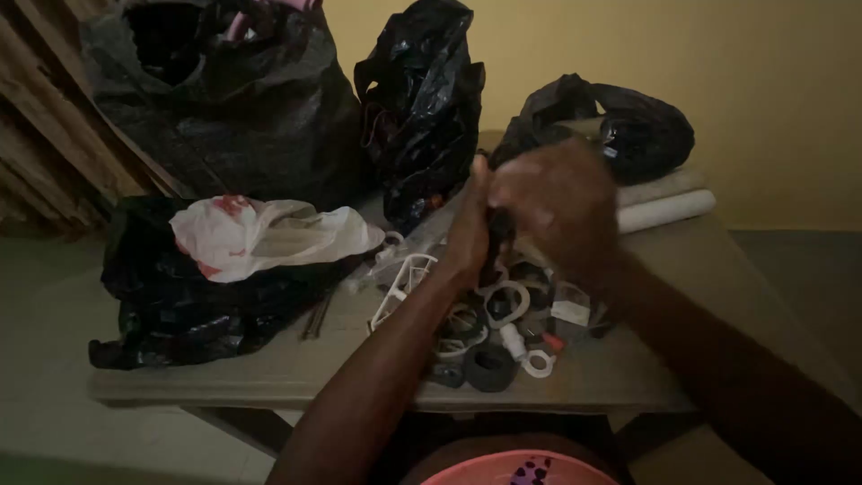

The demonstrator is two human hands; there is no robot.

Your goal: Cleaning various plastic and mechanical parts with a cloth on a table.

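Small dark cylindrical part (496, 235), plastic or rubber by the look of it, sits clamped between your two hands above the middle of the low wooden table (628, 377), over the heap of loose fittings. Its exact shape is hidden by your palms and by motion blur.

Risks, as judged from this view:
- Your right hand (558, 202) is blurred, so it is moving fast; a slip would drop the part into the pile of black and white plastic rings and loops (503, 323) below, where it would be hard to tell from the other dark pieces.
- That pile reaches close to the table's near edge; the black ring (490, 366) and the white loop with a red tip (539, 359) lie nearest it, and a knock from your forearm could send them off.
- Light is poor, so small parts are easily misjudged.

Hands:
- Your left hand (469, 229) stands upright, fingers closed round the part's left side, thumb up.
- Your right hand is curled over the part from the right and top, fingers closed; how much of it touches the part cannot be told.
- Both hands are pressed together, no gap showing.

Around: black plastic bags (269, 117) stand along the table's far edge; a white and red plastic bag (269, 235) lies on another black bag near the left edge; pale rolled tubes (664, 202) rest at the far right corner.
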